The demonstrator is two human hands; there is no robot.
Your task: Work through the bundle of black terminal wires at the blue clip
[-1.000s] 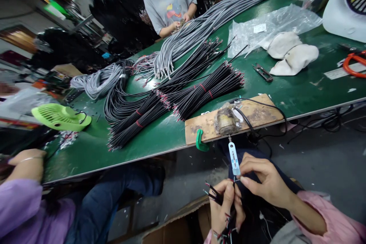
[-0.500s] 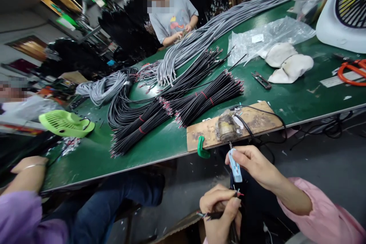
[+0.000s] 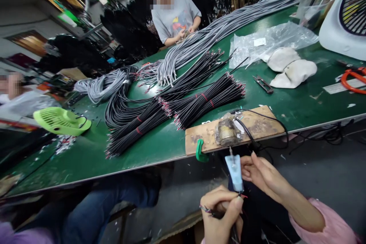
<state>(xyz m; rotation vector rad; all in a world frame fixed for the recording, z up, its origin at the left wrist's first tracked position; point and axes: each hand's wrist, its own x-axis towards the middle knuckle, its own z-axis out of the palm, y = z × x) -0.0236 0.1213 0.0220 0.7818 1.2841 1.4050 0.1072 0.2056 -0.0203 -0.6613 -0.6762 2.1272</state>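
Observation:
My left hand [image 3: 221, 213] is closed around a black cable [image 3: 235, 232], its thumb and forefinger pinching near thin stripped wires, one of them red. Just above that pinch is a light-blue plastic clip-like piece [image 3: 235, 175], narrow metal part upward, close under a small motor-like cylinder [image 3: 227, 131]. Whether the wires enter the blue piece I cannot tell. My right hand [image 3: 259, 171] is open beside the blue piece, thumb raised and fingers apart. The cylinder sits on a wooden board [image 3: 263, 120], with a green clamp [image 3: 201, 151] at the board's left end.
Bundles of black cable [image 3: 143, 129] and long grey cables [image 3: 217, 26] lie across the green table [image 3: 160, 160]. To the right are snips [image 3: 262, 84], a white cloth [image 3: 291, 68], orange-handled scissors [image 3: 351, 80] and a white fan [image 3: 340, 26]. A co-worker [image 3: 177, 15] sits opposite.
My right hand has released the light-blue piece and opened to its right. My left hand has stayed nearly in place with the cable. The co-worker's arm at lower left has left the view.

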